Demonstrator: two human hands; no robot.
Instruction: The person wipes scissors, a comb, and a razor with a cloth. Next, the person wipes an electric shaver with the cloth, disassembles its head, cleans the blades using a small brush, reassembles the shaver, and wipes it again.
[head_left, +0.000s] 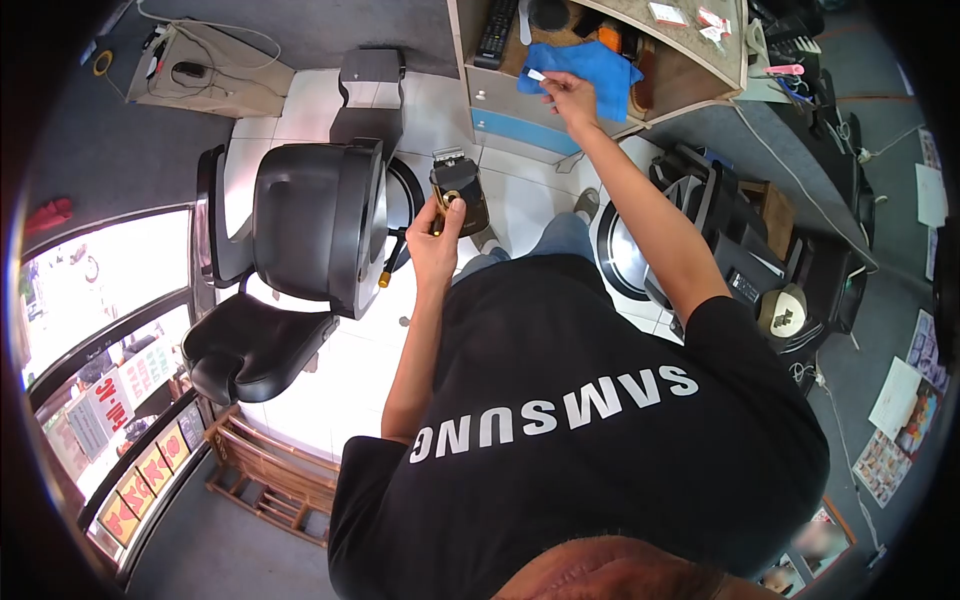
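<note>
My left hand [435, 245] is closed around a black hair clipper [459, 190] with gold trim, held upright over the floor with its metal blade away from me. The thumb lies against the clipper's lower part. Stretched out to the counter, my right hand [572, 101] pinches a small item with a white tip [535, 74]; its kind is too small to make out. That hand is just above a blue cloth [601, 70] draped over the counter's front edge.
A black barber chair [315, 225] stands to my left, and another black chair [690, 215] is to my right. A remote control [496, 35] lies on the counter [690, 45]. A wooden bench [265, 470] stands by the window. A cable [800, 185] runs along the right wall.
</note>
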